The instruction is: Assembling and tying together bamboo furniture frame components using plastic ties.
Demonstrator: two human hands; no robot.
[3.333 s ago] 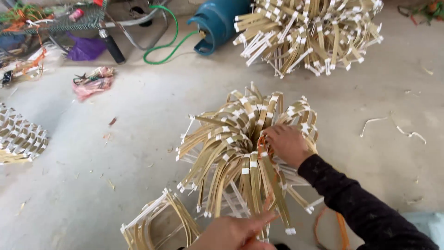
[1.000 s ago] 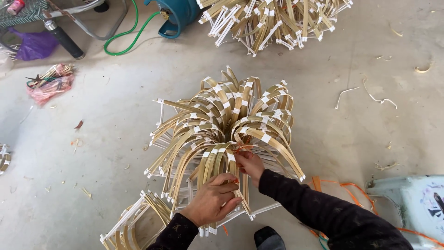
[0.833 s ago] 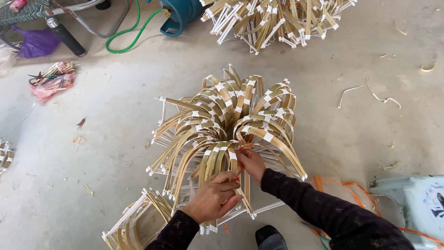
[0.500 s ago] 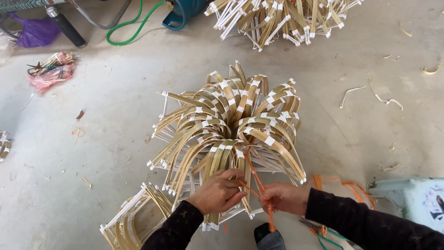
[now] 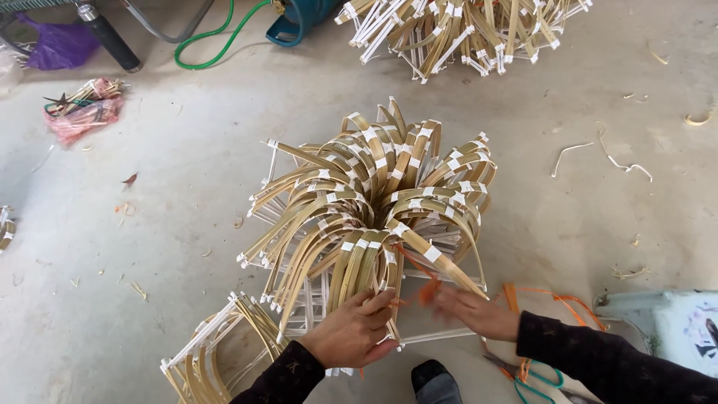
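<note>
Tying step, by the look: left hand (image 5: 351, 333) presses the bamboo bundle (image 5: 374, 202), right hand (image 5: 471, 310) fingers pinch an orange cord (image 5: 411, 262), needing taut pulling.

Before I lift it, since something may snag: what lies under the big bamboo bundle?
Under the bamboo bundle, white frame bars and concrete floor show; its centre is covered.

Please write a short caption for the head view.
Two hands, left and right, tie orange string around bent bamboo strips.
</note>
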